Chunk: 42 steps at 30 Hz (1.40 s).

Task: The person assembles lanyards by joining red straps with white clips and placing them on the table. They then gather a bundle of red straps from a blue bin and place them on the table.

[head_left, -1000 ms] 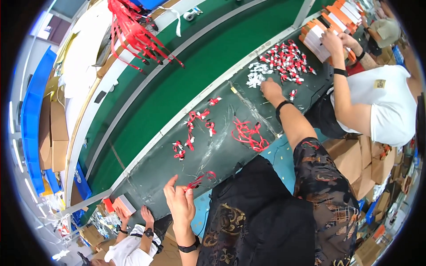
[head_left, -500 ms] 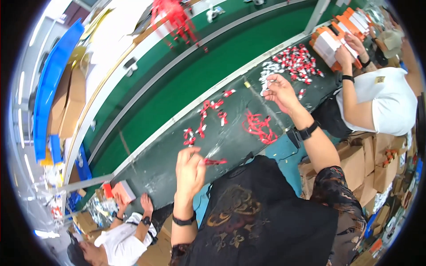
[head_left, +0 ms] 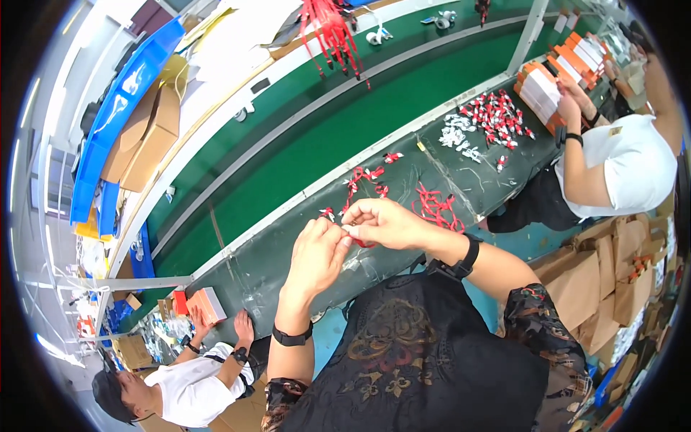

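My left hand point(head_left: 317, 253) and my right hand point(head_left: 385, 225) meet above the near side of the dark work table, their fingertips pinched together. My left hand is closed on a red cord point(head_left: 364, 244), a short stretch of which shows below the right fingers. A pale bit appears between the fingertips; what my right hand pinches is too small to make out. Just beyond the hands lies a loose row of small red-and-white bundles point(head_left: 374, 173). To the right of my right hand is a tangle of loose red cords point(head_left: 437, 207).
Farther right are a pile of white coiled pieces point(head_left: 455, 132) and a heap of red-and-white bundles point(head_left: 497, 119). A co-worker in white point(head_left: 619, 165) handles orange-and-white boxes point(head_left: 540, 92); another point(head_left: 194, 389) sits at left. Red cords point(head_left: 332, 36) hang over the green conveyor point(head_left: 302, 151).
My right hand has come back from the white pile to meet my left hand. My left hand has moved slightly right and up, still with the red cord.
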Tool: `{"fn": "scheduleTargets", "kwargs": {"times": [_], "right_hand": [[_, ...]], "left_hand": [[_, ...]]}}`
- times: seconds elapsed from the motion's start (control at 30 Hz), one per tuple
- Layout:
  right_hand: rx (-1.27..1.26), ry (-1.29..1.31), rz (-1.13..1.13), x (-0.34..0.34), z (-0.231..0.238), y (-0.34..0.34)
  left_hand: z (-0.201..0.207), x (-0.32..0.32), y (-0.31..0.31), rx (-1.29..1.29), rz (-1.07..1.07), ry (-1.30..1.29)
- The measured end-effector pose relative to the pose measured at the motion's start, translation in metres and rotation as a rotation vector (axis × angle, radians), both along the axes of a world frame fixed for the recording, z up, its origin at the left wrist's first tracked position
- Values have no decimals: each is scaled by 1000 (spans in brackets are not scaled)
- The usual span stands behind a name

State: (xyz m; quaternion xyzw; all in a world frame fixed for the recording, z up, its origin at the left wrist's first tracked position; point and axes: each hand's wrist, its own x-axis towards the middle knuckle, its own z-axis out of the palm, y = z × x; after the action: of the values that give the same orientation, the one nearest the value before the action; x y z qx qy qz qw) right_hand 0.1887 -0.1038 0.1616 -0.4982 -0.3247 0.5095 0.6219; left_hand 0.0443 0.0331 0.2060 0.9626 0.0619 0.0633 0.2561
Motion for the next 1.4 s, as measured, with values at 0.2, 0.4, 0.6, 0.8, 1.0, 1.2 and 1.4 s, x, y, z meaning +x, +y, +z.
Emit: {"fn": "scheduleTargets", "kwargs": {"times": [0.2, 0.4, 0.6, 0.8, 1.0, 1.2, 1.4], "right_hand": [[-17, -323, 31, -10, -7, 6], [-131, -352, 164, -12, 21, -1], [67, -224, 0, -28, 55, 2], [364, -1014, -534, -15, 49, 9], [188, -1529, -420, -2, 28, -2], [-3, -67, 430, 5, 8, -18], [159, -430, -309, -22, 33, -2]], "left_hand": [[-5, -14, 8, -148, -37, -46], [-42, -24, 29, -631, -80, -86], [-94, -4, -25, -1898, 244, -389], [-44, -1, -64, -2051, 417, -201], [-62, -19, -45, -546, 326, -210], [-54, -36, -18, -714, 352, -211], [-58, -21, -58, -1879, 609, -253]]}}
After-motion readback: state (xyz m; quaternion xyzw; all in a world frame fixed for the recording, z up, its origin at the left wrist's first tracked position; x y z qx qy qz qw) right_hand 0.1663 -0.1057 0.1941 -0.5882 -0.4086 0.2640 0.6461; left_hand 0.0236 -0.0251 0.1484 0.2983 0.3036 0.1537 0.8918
